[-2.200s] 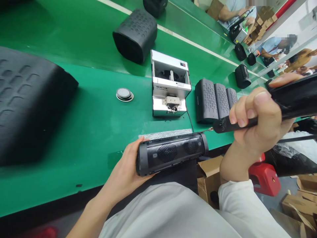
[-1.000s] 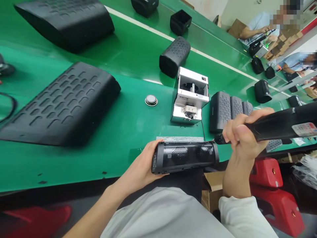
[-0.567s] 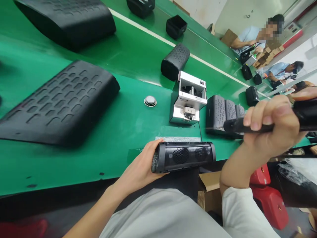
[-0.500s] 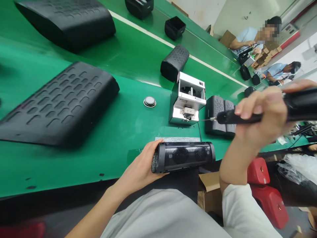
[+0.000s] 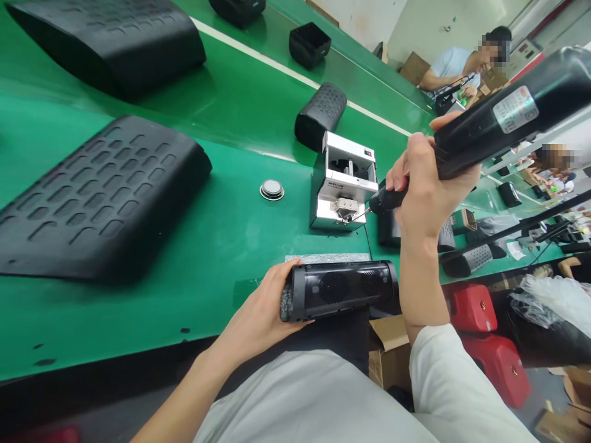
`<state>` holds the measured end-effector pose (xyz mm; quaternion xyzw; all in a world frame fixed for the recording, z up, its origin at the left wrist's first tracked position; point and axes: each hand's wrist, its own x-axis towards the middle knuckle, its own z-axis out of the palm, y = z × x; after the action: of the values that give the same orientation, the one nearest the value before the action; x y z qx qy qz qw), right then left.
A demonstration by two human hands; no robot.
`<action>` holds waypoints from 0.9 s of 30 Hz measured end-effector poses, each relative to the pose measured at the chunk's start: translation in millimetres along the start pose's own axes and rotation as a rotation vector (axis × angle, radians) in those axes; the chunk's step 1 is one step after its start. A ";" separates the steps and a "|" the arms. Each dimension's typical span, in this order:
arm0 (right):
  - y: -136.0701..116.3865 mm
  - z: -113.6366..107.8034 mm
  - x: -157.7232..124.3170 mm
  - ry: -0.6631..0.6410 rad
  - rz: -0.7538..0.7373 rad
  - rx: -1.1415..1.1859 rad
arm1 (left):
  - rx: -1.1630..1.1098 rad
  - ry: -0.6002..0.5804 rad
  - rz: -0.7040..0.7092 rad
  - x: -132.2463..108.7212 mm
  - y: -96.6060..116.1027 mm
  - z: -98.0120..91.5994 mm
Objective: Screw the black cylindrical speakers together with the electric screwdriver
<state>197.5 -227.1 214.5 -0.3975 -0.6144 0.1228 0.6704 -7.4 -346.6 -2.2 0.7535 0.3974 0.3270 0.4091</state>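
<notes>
My left hand grips the left end of a black speaker with perforated round grilles, held at the table's front edge. A grey foam-like pad lies just behind it. My right hand is wrapped round a black electric screwdriver with a silver label. Its thin bit points left and reaches the front outlet of a white and black screw feeder. Whether a screw sits on the tip is too small to tell. A round silver-rimmed part lies left of the feeder.
Large black dimpled housings lie on the left of the green table. A smaller housing stands behind the feeder. Red cases and an open cardboard box are below the edge. A co-worker sits across the line.
My right hand has moved left with the electric screwdriver, bringing its bit to the feeder's outlet and tilting the tool's rear end up. My left hand still holds the speaker in nearly the same place.
</notes>
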 end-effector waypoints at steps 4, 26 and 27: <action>-20.6 -26.4 -1.6 0.010 0.014 0.026 | 0.006 0.011 -0.017 -1.4 0.1 -1.1; -32.5 -110.7 -37.2 0.118 0.134 0.008 | 0.037 0.061 -0.091 -11.9 -15.4 3.5; -25.3 -111.5 -43.2 0.115 0.190 0.015 | 0.039 0.053 -0.074 -12.6 -24.4 5.0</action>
<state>282.8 -314.4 208.4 -0.4555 -0.5336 0.1673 0.6927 -17.3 -350.8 -28.0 0.7370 0.4422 0.3238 0.3955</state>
